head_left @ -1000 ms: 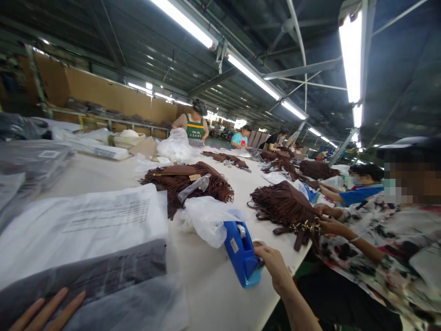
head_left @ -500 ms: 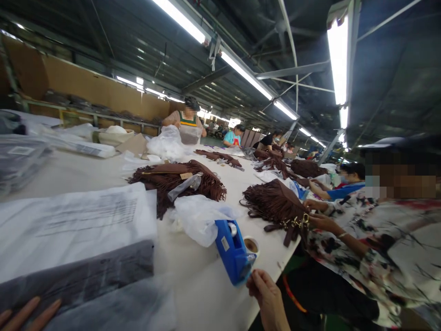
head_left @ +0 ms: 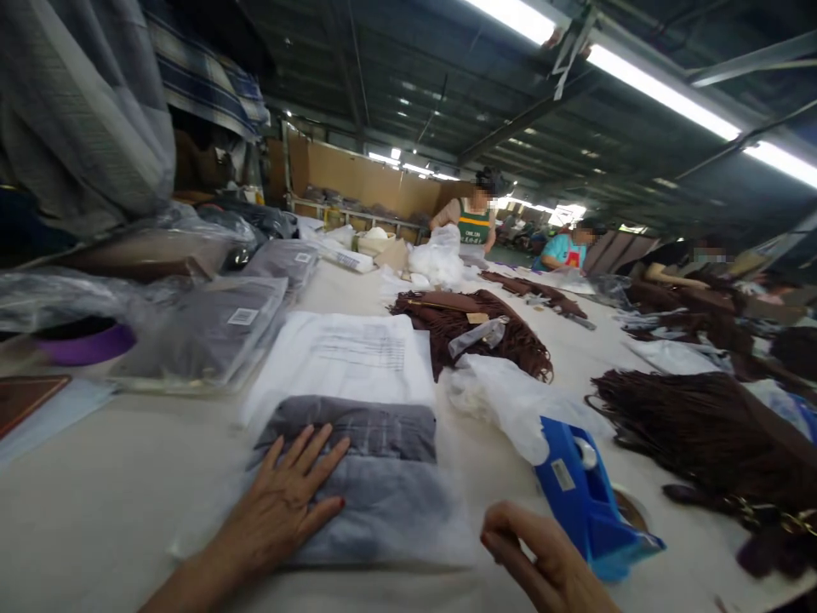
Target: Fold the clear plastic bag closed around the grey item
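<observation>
Grey bagged garment (head_left: 376,477) under flat, released left hand (head_left: 287,502), right hand (head_left: 542,562) fingers curled empty, beside blue tape dispenser (head_left: 587,502)

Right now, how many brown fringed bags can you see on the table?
4, perhaps more: one mid-table, one at the right edge, a flat one farther back, a dark pile far right. Others may be hidden.

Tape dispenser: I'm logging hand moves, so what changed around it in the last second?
The right hand left the blue tape dispenser and drew back beside the grey bagged garment. The left hand stayed flat on that garment; the dispenser kept its place.
</observation>
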### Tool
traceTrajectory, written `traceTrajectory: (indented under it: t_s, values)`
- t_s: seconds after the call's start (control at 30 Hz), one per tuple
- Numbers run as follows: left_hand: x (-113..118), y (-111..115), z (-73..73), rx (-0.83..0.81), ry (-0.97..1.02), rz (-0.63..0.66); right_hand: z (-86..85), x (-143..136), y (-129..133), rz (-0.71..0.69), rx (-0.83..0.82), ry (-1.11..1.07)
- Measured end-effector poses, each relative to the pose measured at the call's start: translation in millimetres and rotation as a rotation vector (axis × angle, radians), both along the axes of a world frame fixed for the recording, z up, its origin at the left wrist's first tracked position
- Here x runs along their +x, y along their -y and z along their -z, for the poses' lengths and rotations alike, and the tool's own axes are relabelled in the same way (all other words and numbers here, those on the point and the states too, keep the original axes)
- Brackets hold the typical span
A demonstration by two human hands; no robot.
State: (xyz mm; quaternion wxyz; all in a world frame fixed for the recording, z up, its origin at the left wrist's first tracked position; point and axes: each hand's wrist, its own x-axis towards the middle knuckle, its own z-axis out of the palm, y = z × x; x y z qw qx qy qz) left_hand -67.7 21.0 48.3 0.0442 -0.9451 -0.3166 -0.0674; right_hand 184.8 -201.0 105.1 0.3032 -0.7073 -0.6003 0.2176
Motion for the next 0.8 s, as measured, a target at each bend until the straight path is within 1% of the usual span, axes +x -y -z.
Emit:
traceTrajectory:
  t_s: [0.03, 0.07, 0.1, 0.17, 0.27, 0.37, 0.47, 0.53, 0.57, 0.6, 0.63, 0.67, 0.73, 0.77, 0.8]
  values:
    - [0, 1, 0.3, 0.007, 0.01, 0.008, -10.4, -3, -22, -0.097, -0.022, 0.078]
    - [0, 1, 1.6, 0.013, 0.023, 0.017, -17.2, -5, -44, -0.174, -0.044, 0.142]
    - [-1, 1, 3.4, 0.019, 0.038, 0.025, -20.3, -6, -64, -0.234, -0.073, 0.194]
    - [-3, 0, 8.0, 0.036, 0.072, 0.037, -17.7, -7, -100, -0.292, -0.143, 0.26]
    - [-3, -1, 13.8, 0.093, 0.127, 0.054, -2.4, -3, -136, -0.25, -0.235, 0.278]
    - [-3, -2, 16.8, 0.157, 0.171, 0.071, 10.9, 7, -152, -0.107, -0.279, 0.277]
    - [-4, -2, 17.6, 0.172, 0.19, 0.07, 16.2, 22, -147, 0.092, -0.258, 0.313]
    - [-5, -1, 17.2, 0.142, 0.182, 0.063, 18.8, 26, -132, 0.234, -0.21, 0.349]
    - [-5, -1, 16.7, 0.115, 0.172, 0.06, 21.6, 23, -122, 0.305, -0.161, 0.368]
    - [-5, -1, 15.9, 0.086, 0.159, 0.059, 26.1, 17, -112, 0.355, -0.076, 0.387]
    - [-5, 0, 14.9, 0.059, 0.146, 0.057, 32.8, 8, -101, 0.369, 0.035, 0.412]
    - [-4, 1, 13.6, 0.039, 0.136, 0.055, 41.7, -4, -92, 0.344, 0.172, 0.447]
    - [-1, 1, 10.5, 0.027, 0.126, 0.05, 64.4, -32, -79, 0.185, 0.419, 0.55]
    - [-1, 0, 9.2, 0.033, 0.122, 0.048, 76.4, -46, -76, 0.122, 0.488, 0.602]
    - [-1, -1, 8.2, 0.041, 0.115, 0.05, 87.5, -58, -75, 0.095, 0.519, 0.631]
